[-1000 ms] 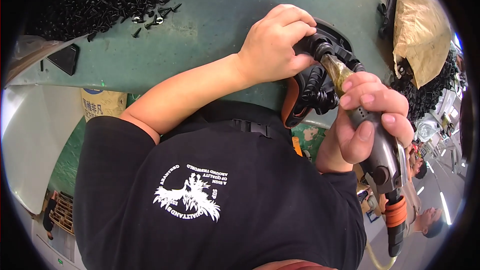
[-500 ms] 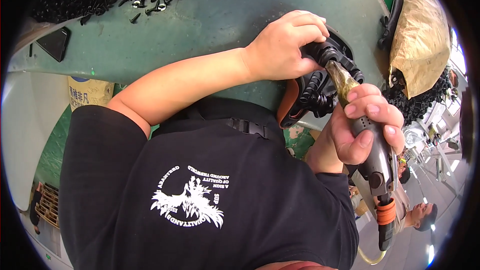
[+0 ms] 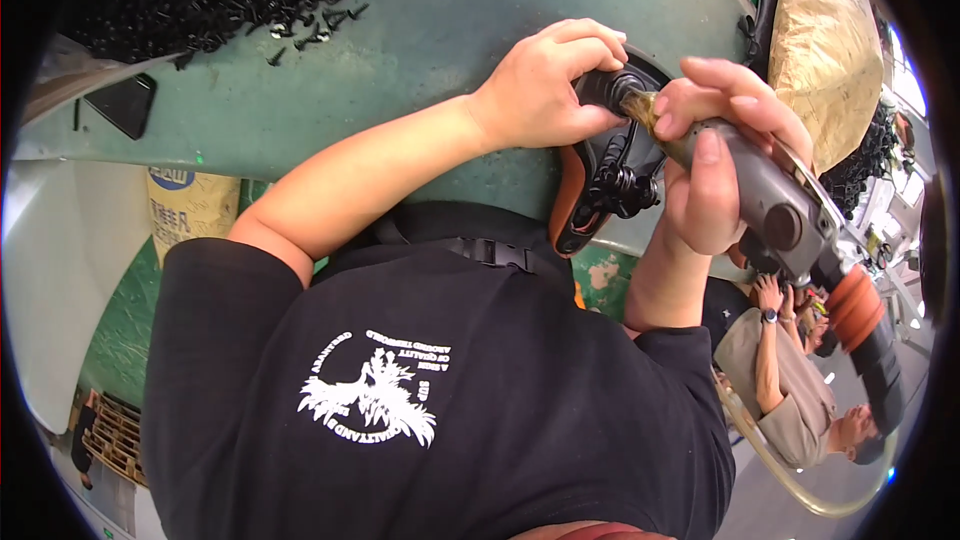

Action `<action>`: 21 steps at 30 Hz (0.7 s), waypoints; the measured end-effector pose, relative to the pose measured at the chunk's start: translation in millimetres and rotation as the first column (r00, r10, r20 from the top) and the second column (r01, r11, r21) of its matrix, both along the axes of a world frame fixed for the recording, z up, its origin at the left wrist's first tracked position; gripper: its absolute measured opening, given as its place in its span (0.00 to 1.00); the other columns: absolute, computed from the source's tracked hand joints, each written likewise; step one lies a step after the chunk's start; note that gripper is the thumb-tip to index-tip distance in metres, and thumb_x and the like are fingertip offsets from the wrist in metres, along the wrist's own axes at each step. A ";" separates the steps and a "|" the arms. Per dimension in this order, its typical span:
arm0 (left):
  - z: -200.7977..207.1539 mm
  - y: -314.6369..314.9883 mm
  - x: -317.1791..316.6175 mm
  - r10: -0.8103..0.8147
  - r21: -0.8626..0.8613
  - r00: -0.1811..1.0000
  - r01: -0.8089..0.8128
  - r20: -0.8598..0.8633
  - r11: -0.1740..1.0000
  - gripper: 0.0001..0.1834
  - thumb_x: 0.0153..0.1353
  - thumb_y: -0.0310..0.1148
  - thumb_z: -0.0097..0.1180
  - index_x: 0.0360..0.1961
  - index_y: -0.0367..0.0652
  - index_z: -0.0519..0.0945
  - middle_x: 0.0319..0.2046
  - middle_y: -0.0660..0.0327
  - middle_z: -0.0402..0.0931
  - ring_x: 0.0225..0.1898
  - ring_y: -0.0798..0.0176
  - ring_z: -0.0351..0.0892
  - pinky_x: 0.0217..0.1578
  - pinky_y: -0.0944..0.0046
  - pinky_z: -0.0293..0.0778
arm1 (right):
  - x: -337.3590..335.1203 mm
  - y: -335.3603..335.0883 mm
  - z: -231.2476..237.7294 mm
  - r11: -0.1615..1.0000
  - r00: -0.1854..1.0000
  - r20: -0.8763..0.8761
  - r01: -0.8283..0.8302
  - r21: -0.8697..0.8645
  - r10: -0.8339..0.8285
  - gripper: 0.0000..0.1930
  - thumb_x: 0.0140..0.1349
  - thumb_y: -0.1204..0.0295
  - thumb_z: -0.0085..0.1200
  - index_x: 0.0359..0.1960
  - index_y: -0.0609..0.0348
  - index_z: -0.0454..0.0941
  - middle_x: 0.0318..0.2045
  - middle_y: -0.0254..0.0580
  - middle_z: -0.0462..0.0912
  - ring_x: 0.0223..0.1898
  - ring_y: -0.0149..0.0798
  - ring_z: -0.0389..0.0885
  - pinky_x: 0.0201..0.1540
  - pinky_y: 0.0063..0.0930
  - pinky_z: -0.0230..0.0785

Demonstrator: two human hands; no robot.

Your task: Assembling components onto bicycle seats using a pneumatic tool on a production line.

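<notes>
A bicycle saddle point(image 3: 569, 202), black with a brown side, lies underside up on the green table near its front edge. My left hand point(image 3: 550, 85) is closed on its wide far end, thumb and fingers about a black round fitting. In my right hand point(image 3: 725, 155) is an air screwdriver point(image 3: 770, 200), a grey tool with an orange ring and a hose at its back end. Its taped nose point(image 3: 640, 105) points at the fitting beside my left fingertips; the bit's tip is hidden. A black clamp point(image 3: 628, 185) sits on the saddle's underside.
Black screws point(image 3: 220, 0) are heaped at the table's far left, with a black phone point(image 3: 125, 105) nearby. A brown paper sack point(image 3: 830, 40) and a heap of black parts point(image 3: 862, 155) are at right. Behind the tool, a co-worker point(image 3: 780, 370) is at work. The pale hose point(image 3: 800, 500) loops below.
The air screwdriver's back end has swung right and up, with its nose shifted slightly left. My right fingers have loosened a little; the left hand still holds the saddle.
</notes>
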State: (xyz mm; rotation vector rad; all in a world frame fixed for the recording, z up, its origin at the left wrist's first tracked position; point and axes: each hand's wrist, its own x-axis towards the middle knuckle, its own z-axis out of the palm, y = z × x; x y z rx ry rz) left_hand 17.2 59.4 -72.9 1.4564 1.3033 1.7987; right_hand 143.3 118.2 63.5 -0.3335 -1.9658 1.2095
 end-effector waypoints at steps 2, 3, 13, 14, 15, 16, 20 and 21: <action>4.9 -7.2 0.0 0.047 -0.019 0.997 -0.048 -0.055 0.999 0.23 0.42 0.28 0.77 0.41 0.35 0.82 0.49 0.52 0.83 0.55 0.48 0.84 0.56 0.55 0.82 | 4.8 -1.8 6.3 0.998 0.999 -0.007 -0.043 -0.034 0.043 0.23 0.64 0.80 0.49 0.62 0.66 0.67 0.52 0.84 0.77 0.29 0.44 0.81 0.42 0.49 0.79; 8.9 -12.9 2.8 0.077 -0.033 0.993 -0.080 -0.092 0.996 0.24 0.41 0.29 0.78 0.41 0.36 0.82 0.50 0.52 0.82 0.55 0.47 0.83 0.56 0.53 0.81 | 8.9 -5.7 12.5 0.996 0.997 -0.040 -0.073 -0.061 0.070 0.20 0.66 0.78 0.52 0.60 0.62 0.68 0.52 0.78 0.78 0.30 0.42 0.81 0.42 0.45 0.79; 29.4 -104.8 -138.4 0.187 -0.130 0.537 -0.498 -0.822 0.857 0.14 0.56 0.29 0.73 0.43 0.42 0.86 0.43 0.58 0.82 0.47 0.51 0.79 0.48 0.55 0.76 | 98.4 -1.6 39.6 0.987 0.964 -0.244 -0.129 -0.092 0.104 0.24 0.64 0.71 0.50 0.64 0.55 0.68 0.53 0.58 0.76 0.30 0.37 0.77 0.39 0.43 0.73; 30.3 -107.2 -147.9 0.146 -0.158 0.526 -0.490 -0.838 0.857 0.11 0.56 0.28 0.72 0.41 0.43 0.87 0.41 0.60 0.83 0.46 0.52 0.78 0.48 0.56 0.76 | 99.6 0.5 36.4 0.982 0.956 -0.271 -0.147 -0.114 0.111 0.25 0.64 0.71 0.50 0.64 0.55 0.68 0.53 0.58 0.76 0.30 0.37 0.76 0.39 0.43 0.73; 30.5 -104.0 -156.0 0.089 -0.189 0.533 -0.446 -0.841 0.875 0.10 0.55 0.27 0.72 0.40 0.43 0.87 0.41 0.61 0.83 0.46 0.53 0.78 0.48 0.57 0.75 | 98.8 2.0 34.9 0.976 0.943 -0.309 -0.173 -0.135 0.124 0.25 0.64 0.71 0.48 0.64 0.56 0.68 0.52 0.58 0.76 0.30 0.37 0.76 0.40 0.43 0.73; 31.7 -99.7 -160.5 0.031 -0.221 0.538 -0.398 -0.842 0.890 0.09 0.55 0.27 0.72 0.38 0.43 0.87 0.40 0.62 0.83 0.46 0.53 0.78 0.48 0.57 0.75 | 96.8 0.0 36.5 0.970 0.935 -0.332 -0.185 -0.159 0.124 0.25 0.64 0.72 0.48 0.65 0.55 0.68 0.52 0.57 0.76 0.31 0.37 0.76 0.40 0.43 0.73; 42.5 -80.3 -152.4 0.094 -0.126 0.520 -0.371 -0.849 0.920 0.03 0.60 0.25 0.69 0.34 0.41 0.85 0.43 0.61 0.85 0.47 0.56 0.81 0.48 0.59 0.78 | 101.8 -5.3 48.1 0.975 0.943 -0.317 -0.159 -0.153 0.104 0.25 0.64 0.72 0.48 0.64 0.55 0.73 0.55 0.52 0.76 0.34 0.34 0.78 0.43 0.37 0.70; 46.8 -73.4 -139.2 0.081 -0.123 0.523 -0.343 -0.849 0.931 0.03 0.60 0.25 0.69 0.34 0.41 0.85 0.43 0.61 0.85 0.47 0.56 0.81 0.48 0.59 0.78 | 107.6 -5.8 51.3 0.971 0.938 -0.318 -0.190 -0.145 0.136 0.24 0.64 0.72 0.49 0.64 0.54 0.73 0.55 0.51 0.76 0.33 0.33 0.78 0.43 0.36 0.70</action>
